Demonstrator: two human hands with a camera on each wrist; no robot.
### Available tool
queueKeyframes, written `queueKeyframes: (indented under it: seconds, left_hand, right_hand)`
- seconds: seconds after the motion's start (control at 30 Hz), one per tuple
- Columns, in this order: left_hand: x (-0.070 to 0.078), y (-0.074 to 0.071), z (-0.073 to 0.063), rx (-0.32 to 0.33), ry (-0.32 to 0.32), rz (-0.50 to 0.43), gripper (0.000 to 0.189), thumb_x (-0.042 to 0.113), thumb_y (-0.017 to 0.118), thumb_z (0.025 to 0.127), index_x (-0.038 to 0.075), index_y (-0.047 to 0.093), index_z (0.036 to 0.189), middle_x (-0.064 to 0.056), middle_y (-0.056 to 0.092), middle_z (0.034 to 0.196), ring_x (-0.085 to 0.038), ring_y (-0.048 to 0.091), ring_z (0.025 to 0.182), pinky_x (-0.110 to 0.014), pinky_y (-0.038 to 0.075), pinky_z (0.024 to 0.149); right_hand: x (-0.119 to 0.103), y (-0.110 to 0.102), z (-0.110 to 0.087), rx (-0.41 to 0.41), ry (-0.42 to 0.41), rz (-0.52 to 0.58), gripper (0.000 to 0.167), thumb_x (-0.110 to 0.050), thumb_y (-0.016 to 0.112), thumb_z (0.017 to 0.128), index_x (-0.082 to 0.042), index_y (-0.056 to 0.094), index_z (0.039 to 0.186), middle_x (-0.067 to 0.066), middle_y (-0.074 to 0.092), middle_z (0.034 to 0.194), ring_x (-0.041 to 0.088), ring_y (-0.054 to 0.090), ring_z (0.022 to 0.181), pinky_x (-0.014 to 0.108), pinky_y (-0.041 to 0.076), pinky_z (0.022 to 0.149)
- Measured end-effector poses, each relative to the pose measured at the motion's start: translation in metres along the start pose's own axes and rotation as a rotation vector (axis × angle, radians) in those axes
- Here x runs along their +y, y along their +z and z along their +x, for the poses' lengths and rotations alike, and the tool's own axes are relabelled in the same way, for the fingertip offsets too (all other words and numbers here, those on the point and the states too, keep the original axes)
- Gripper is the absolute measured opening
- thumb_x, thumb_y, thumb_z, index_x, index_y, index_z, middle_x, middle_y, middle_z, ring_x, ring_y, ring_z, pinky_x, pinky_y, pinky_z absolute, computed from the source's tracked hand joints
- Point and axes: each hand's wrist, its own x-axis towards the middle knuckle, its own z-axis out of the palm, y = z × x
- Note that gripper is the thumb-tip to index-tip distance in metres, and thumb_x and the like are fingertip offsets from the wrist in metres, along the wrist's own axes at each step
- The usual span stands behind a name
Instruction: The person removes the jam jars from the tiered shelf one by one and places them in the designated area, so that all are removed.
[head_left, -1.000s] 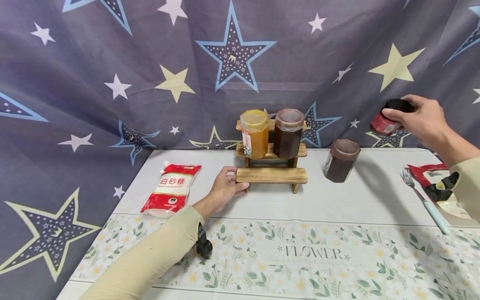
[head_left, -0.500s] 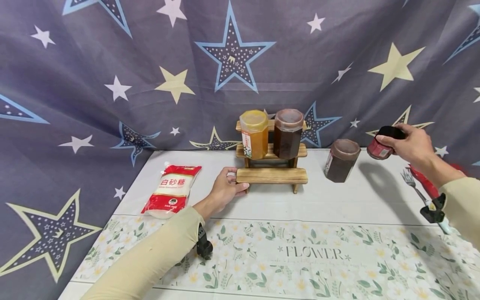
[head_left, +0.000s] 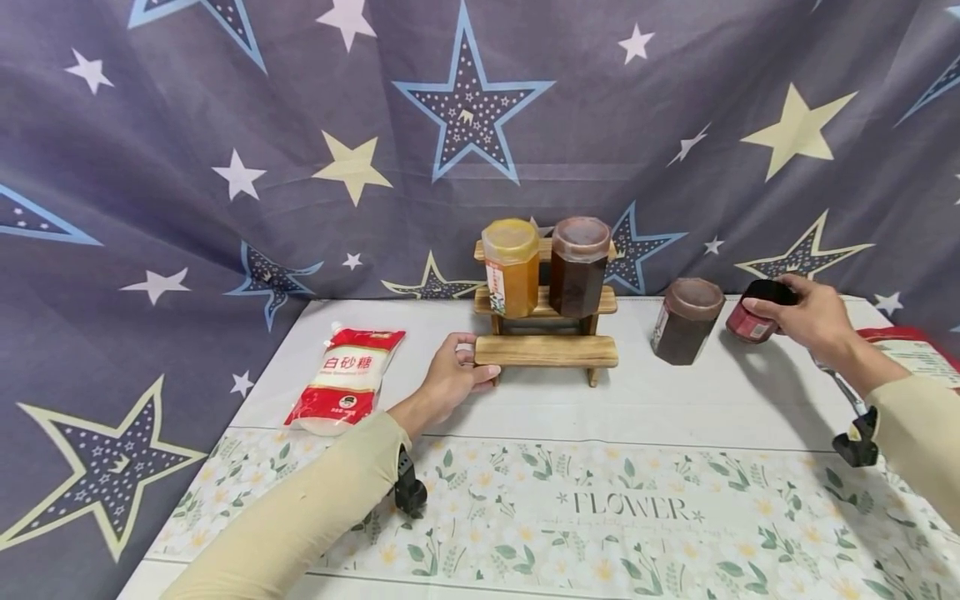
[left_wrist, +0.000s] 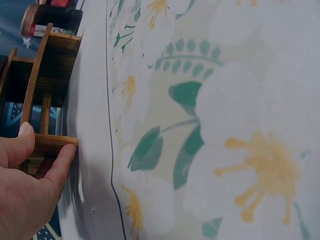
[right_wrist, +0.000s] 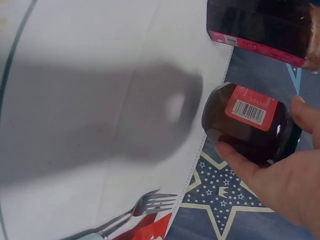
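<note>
My left hand (head_left: pixel 447 379) grips the left end of a small tiered wooden rack (head_left: pixel 546 352) at its lowest step; the left wrist view shows thumb and fingers around its end. On the rack's upper tier stand a jar of orange-yellow contents (head_left: pixel 512 271) and a dark jar (head_left: pixel 579 271). At the right, my right hand (head_left: pixel 817 321) holds a small black-lidded jar (head_left: pixel 750 323) with a red barcode label (right_wrist: pixel 251 107). In the right wrist view its base appears close to the table's back edge; contact is hard to tell. Just left of it stands another dark jar (head_left: pixel 684 325).
A red-and-white sugar bag (head_left: pixel 348 375) lies at the left of the table. At the right are a fork (right_wrist: pixel 150 204) and a red packet (head_left: pixel 911 346), partly behind the right arm. A star-patterned curtain (head_left: pixel 300 125) hangs behind the table (head_left: pixel 525 412).
My right hand has lowered the small black-lidded jar and moved it slightly left, down near the table beside the standing dark jar. The left hand and rack stay in place.
</note>
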Motion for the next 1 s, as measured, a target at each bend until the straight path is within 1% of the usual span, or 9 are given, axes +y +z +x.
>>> queueKeyframes:
  seconds: [0.03, 0.13, 0.2, 0.23, 0.37, 0.47, 0.63, 0.87, 1.0]
  left_hand:
    - [-0.0002, 0.0, 0.0002, -0.002, 0.001, 0.0, 0.056, -0.01, 0.067, 0.084, 0.002, 0.039, 0.13, -0.02, 0.059, 0.104, -0.022, 0.064, 0.081, -0.047, 0.058, 0.085]
    - [-0.0004, -0.0001, 0.0007, -0.002, 0.004, 0.003, 0.055, -0.01, 0.067, 0.084, 0.002, 0.038, 0.13, -0.02, 0.059, 0.103, -0.022, 0.064, 0.081, -0.047, 0.058, 0.085]
    - [-0.0002, -0.0002, 0.0007, -0.001, 0.002, 0.005, 0.055, -0.01, 0.067, 0.084, 0.002, 0.038, 0.13, -0.02, 0.059, 0.104, -0.022, 0.064, 0.081, -0.047, 0.058, 0.085]
    - [0.0001, -0.0002, 0.0005, 0.001, 0.0, 0.005, 0.055, -0.011, 0.067, 0.084, 0.002, 0.038, 0.13, -0.021, 0.059, 0.104, -0.022, 0.064, 0.081, -0.047, 0.058, 0.085]
    - [0.0004, 0.0, 0.0007, 0.001, -0.004, 0.004, 0.056, -0.011, 0.067, 0.084, 0.002, 0.038, 0.13, -0.021, 0.058, 0.105, -0.022, 0.063, 0.082, -0.046, 0.058, 0.085]
    - [0.0004, 0.0002, 0.001, 0.002, -0.005, 0.002, 0.057, -0.011, 0.067, 0.083, 0.002, 0.038, 0.13, -0.022, 0.058, 0.106, -0.022, 0.063, 0.082, -0.046, 0.059, 0.085]
    - [0.0007, 0.0001, 0.001, 0.003, -0.01, -0.002, 0.057, -0.012, 0.067, 0.083, 0.002, 0.038, 0.131, -0.022, 0.058, 0.107, -0.022, 0.063, 0.082, -0.046, 0.058, 0.086]
    - [-0.0007, -0.0001, 0.0019, 0.006, -0.011, 0.001, 0.057, -0.011, 0.067, 0.083, 0.002, 0.039, 0.13, -0.021, 0.059, 0.105, -0.022, 0.063, 0.081, -0.045, 0.059, 0.085]
    - [-0.0007, 0.0002, 0.0017, 0.011, -0.008, -0.003, 0.057, -0.011, 0.067, 0.083, 0.002, 0.039, 0.13, -0.021, 0.059, 0.105, -0.022, 0.064, 0.08, -0.045, 0.059, 0.084]
  right_hand:
    - [0.0011, 0.0007, -0.0001, -0.005, -0.001, 0.0, 0.069, -0.037, 0.066, 0.091, 0.007, 0.041, 0.137, 0.036, 0.05, 0.117, 0.004, 0.05, 0.077, 0.012, 0.048, 0.053]
    - [0.0039, 0.0029, -0.0011, -0.026, 0.005, -0.01, 0.069, -0.038, 0.066, 0.091, 0.006, 0.04, 0.137, 0.036, 0.049, 0.118, 0.021, 0.052, 0.086, 0.012, 0.046, 0.053]
    - [0.005, 0.0047, -0.0018, -0.035, 0.01, -0.008, 0.066, -0.039, 0.066, 0.091, 0.004, 0.042, 0.135, 0.035, 0.049, 0.117, 0.026, 0.051, 0.089, 0.013, 0.046, 0.053]
    - [0.0056, 0.0053, -0.0021, -0.04, 0.013, 0.001, 0.066, -0.039, 0.066, 0.091, 0.004, 0.042, 0.135, 0.034, 0.049, 0.117, 0.023, 0.052, 0.087, 0.014, 0.047, 0.053]
    - [0.0074, 0.0072, -0.0036, -0.049, -0.002, 0.027, 0.06, -0.036, 0.066, 0.091, 0.004, 0.045, 0.13, 0.032, 0.05, 0.113, 0.003, 0.05, 0.074, 0.017, 0.05, 0.053]
    - [0.0082, 0.0081, -0.0044, -0.065, -0.009, 0.044, 0.06, -0.034, 0.066, 0.091, 0.005, 0.044, 0.13, 0.032, 0.05, 0.114, -0.004, 0.048, 0.071, 0.018, 0.053, 0.055]
    - [0.008, 0.0091, -0.0045, -0.075, -0.005, 0.035, 0.063, -0.035, 0.067, 0.091, 0.006, 0.043, 0.132, 0.032, 0.05, 0.115, -0.004, 0.048, 0.072, 0.019, 0.054, 0.056]
    - [0.008, 0.0097, -0.0032, -0.074, -0.006, -0.011, 0.068, -0.041, 0.069, 0.088, 0.004, 0.043, 0.132, 0.03, 0.051, 0.114, 0.006, 0.05, 0.078, 0.016, 0.05, 0.056]
    - [0.0088, 0.0095, -0.0042, -0.089, -0.007, -0.002, 0.069, -0.04, 0.068, 0.089, 0.004, 0.041, 0.134, 0.031, 0.05, 0.116, 0.005, 0.049, 0.078, 0.015, 0.05, 0.056]
